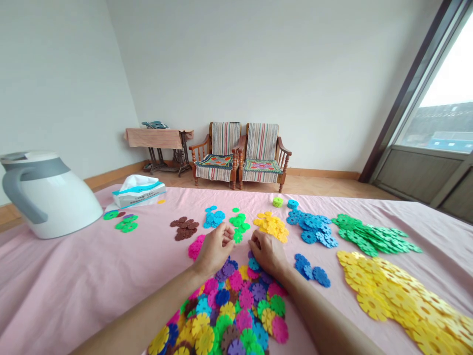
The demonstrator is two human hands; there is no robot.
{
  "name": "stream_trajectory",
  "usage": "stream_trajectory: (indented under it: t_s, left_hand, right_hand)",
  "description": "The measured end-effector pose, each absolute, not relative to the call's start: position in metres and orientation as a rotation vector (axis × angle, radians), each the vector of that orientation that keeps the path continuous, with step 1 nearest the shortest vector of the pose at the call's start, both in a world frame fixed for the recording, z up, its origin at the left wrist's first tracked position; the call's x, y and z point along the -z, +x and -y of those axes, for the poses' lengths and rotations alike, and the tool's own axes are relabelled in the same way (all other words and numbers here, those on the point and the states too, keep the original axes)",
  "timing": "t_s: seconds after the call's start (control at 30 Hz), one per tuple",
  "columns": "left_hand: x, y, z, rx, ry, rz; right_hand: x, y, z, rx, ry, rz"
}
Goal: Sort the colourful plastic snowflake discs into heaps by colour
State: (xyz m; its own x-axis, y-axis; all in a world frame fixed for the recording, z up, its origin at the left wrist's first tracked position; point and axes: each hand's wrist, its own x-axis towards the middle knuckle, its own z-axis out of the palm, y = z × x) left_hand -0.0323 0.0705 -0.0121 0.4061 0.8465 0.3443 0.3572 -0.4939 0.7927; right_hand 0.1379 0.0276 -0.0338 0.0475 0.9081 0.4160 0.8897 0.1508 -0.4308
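The left hand (216, 249) and right hand (268, 254) curl over the mixed discs (229, 308), grip unclear; a careless sweep could scatter them into the blue pile (312, 270).

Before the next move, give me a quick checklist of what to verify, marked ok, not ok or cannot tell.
Left hand at the far end of the mixed plastic disc pile: ok.
Right hand at that same end: ok.
A disc held in either hand: cannot tell, fingers hide it.
Large yellow disc group apart from the mixed pile: ok.
Brown disc group free of other colours: ok.
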Motion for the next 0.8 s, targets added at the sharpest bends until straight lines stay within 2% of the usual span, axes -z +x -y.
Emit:
stream_trajectory:
  t_s: [0.13, 0.53, 0.8]
  left_hand:
    - [0.005, -0.034, -0.07, -0.982, 2.089, -1.069]
    - [-0.038, -0.066, -0.059, -0.209, 2.612, -0.853]
    - [-0.041, -0.064, -0.044, -0.101, 2.605, -0.814]
  right_hand:
    - [0.031, 0.137, -0.026, -0.034, -1.73, 1.818]
    - [0.032, 0.138, -0.027, -0.031, -1.698, 1.823]
    - [0.033, 0.138, -0.027, -0.035, -1.705, 1.817]
